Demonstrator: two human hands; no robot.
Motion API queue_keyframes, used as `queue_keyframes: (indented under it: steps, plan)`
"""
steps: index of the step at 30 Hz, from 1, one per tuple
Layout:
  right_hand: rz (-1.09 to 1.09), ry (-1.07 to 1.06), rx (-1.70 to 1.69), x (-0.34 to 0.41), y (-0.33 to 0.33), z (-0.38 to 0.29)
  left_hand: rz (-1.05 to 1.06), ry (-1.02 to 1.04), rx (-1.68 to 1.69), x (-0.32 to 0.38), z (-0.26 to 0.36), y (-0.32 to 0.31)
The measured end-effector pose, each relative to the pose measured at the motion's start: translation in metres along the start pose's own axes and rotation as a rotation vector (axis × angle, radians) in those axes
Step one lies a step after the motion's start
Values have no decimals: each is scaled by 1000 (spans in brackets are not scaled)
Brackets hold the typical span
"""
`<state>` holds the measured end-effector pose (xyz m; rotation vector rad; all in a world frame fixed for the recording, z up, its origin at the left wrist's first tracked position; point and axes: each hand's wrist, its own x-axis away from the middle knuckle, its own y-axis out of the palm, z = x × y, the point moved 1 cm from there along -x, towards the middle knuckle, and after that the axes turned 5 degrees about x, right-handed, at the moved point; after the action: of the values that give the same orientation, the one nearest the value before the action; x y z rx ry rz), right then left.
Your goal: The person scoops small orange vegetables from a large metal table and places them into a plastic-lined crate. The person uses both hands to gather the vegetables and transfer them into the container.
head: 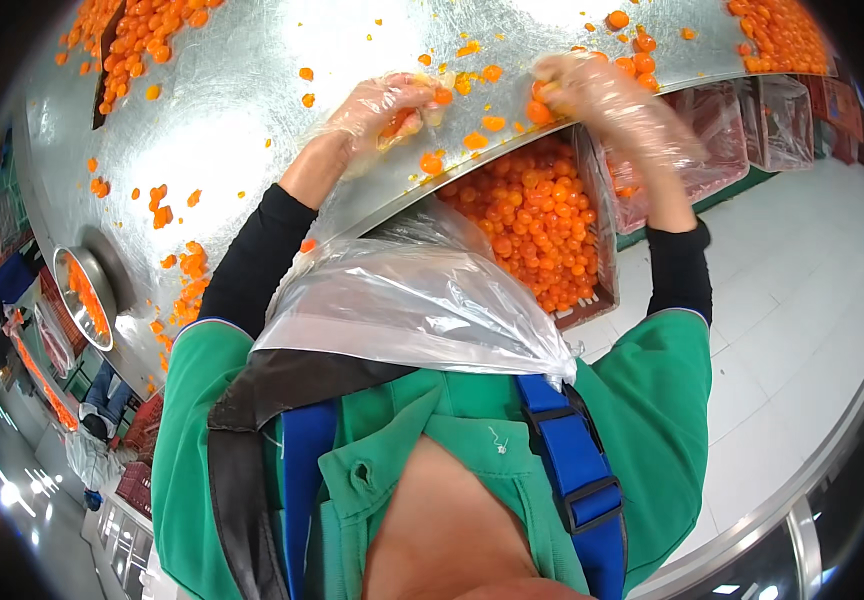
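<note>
My left hand (394, 111), in a clear plastic glove, is curled around orange egg yolks (400, 121) just above the steel table (237, 90). One yolk shows at its fingertips. My right hand (601, 94), gloved the same way, is blurred over the table's near edge. Two egg yolks (539, 111) lie against its fingers; whether it grips them cannot be made out. Loose yolks and flattened bits (475, 140) are scattered between and around the hands. Below the edge sits a crate (607, 262) full of round yolks (533, 217).
Plastic-lined crates (724, 142) stand under the table at right. Heaps of yolks lie at far left (151, 34) and far right (784, 37). A metal bowl (107, 289) holds more. My plastic apron (402, 300) hangs by the edge. People (106, 405) are in the left background.
</note>
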<state>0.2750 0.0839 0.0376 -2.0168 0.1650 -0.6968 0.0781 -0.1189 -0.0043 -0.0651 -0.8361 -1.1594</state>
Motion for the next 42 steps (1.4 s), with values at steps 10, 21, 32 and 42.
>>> queue_keyframes:
  steps: [10,21,32,42]
  plan:
    - [-80,1,-680,46,-35,6,-102,334,-315,-22,14,51]
    - [-21,-251,-277,2,29,-4,-244,360,-891,-53,1,56]
    - [610,-7,143,-19,-39,96,-334,-269,294,-81,10,91]
    - [78,71,-176,-29,-55,167,-349,-234,190,-115,29,115]
